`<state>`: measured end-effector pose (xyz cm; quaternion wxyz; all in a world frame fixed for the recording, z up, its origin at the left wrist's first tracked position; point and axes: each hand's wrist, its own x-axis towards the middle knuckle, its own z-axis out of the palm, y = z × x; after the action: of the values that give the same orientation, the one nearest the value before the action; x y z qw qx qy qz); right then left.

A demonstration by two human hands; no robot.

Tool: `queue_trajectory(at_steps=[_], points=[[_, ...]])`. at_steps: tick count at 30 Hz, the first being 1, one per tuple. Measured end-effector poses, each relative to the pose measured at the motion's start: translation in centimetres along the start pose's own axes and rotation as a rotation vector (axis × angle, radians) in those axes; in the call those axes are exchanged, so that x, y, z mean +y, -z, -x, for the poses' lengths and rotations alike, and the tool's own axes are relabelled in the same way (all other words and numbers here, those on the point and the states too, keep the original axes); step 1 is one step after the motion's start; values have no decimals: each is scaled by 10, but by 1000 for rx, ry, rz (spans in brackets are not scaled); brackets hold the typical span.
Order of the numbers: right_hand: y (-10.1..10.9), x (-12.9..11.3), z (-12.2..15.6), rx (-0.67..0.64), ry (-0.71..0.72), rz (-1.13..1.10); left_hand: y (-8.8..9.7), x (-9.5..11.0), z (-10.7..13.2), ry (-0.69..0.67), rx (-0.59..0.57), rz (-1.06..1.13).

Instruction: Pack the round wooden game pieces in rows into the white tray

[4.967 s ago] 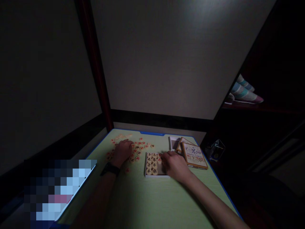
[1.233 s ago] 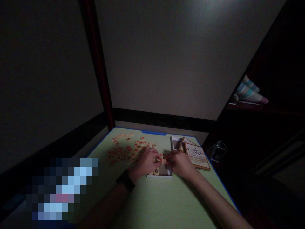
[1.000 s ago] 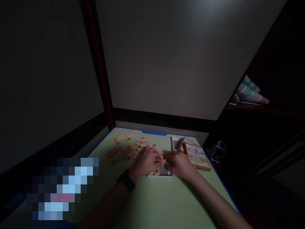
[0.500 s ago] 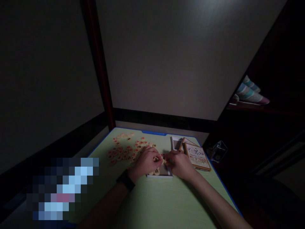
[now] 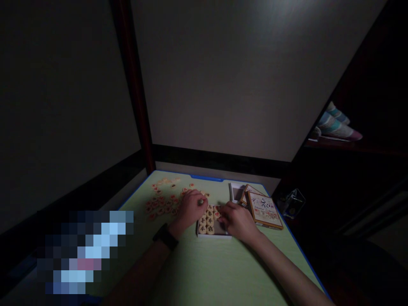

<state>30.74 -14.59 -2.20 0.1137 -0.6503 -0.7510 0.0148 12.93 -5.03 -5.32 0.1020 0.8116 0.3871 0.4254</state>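
Observation:
Round wooden Chinese chess pieces with black characters sit in rows in the left part of a shallow white-edged box [image 5: 219,230]. My left hand [image 5: 191,207] is just left of the box's far corner, over the loose pieces [image 5: 161,206]; its fingers curve down and their tips are hidden, so its grip is unclear. My right hand [image 5: 238,219] reaches over the box's right side, fingers bent and closed at a red-marked piece [image 5: 217,214] beside the black-marked rows. The fingertips hide part of that piece.
Another open white box [image 5: 235,192] stands at the back right, with decorated box lids [image 5: 264,208] leaning over it and stacked beside it. More pale pieces [image 5: 165,181] lie at the back left of the green, blue-edged table [image 5: 197,267]. A wall rises behind.
My left hand has moved away from the box, left and back to the loose pieces, uncovering the rows in the box. My right hand stays at the box, shifted slightly.

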Motion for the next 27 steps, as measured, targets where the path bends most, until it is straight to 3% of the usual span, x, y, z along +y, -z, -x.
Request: queue_trajectory(at_steps=[8,12,19,23,27], points=[[4,0,0,-14,-8,-6,2,-2,-2,23,39,-27],[7,-2,0,9,-14,-38,11,-3,-6,100,75,18],[6,0,2,117,3,-75,39,-38,-21,429,409,-16],[0,4,0,238,4,-127,46,-57,-25,517,429,9],[-7,12,-3,301,-11,-202,44,-64,-25,539,428,35]])
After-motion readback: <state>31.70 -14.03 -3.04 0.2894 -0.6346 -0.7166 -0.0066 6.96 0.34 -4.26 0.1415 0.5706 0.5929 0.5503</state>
